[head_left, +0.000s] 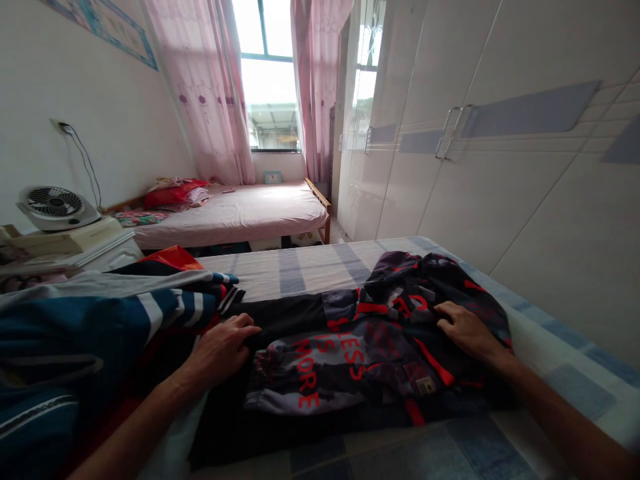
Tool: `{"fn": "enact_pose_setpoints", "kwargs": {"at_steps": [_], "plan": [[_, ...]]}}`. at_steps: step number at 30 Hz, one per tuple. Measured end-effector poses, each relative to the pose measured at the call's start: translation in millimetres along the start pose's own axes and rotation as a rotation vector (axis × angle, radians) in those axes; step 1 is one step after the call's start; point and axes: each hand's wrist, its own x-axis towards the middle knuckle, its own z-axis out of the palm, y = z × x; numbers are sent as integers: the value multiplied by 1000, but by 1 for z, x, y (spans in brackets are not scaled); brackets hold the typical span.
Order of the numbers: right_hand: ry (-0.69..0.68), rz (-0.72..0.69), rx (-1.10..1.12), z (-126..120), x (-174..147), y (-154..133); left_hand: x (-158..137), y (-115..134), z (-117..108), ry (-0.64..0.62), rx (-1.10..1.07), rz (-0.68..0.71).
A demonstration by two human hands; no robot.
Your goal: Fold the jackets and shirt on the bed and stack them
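A black, grey and red patterned jacket (385, 347) lies spread across the near bed. One sleeve (310, 370) is laid over its body, with red letters reading "LESS IS MORE". At the left end, the curled fingers of my left hand (225, 347) close on the plain black part of the cloth; their tips are partly hidden. My right hand (465, 330) pinches the fabric near the hood end, beside the red lettering. To the left of my left hand is a heap of clothes (115, 333), with a teal, white-striped garment on top.
The near bed has a blue-and-white checked sheet (560, 393). Beyond it stands a second bed (260, 207) with a pink sheet and red bedding, under a curtained window. White wardrobes (500, 133) line the right side. A small fan (55, 203) sits on a cabinet at left.
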Motion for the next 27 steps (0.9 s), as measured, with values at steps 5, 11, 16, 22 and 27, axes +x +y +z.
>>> {"fn": "enact_pose_setpoints", "kwargs": {"at_steps": [5, 11, 16, 22, 27], "plan": [[260, -90, 32, -16, 16, -43, 20, 4, -23, 236, -250, -79], [-62, -127, 170, 26, 16, -71, 84, 74, -31, 162, -524, 57], [-35, -56, 170, 47, 8, -65, 156, 149, -12, 56, -507, 76], [-43, -90, 199, 44, 10, -63, 210, 218, 30, 6, -513, 117], [-40, -97, 222, 46, 10, -59, 227, 235, 40, 11, -637, 6]]}}
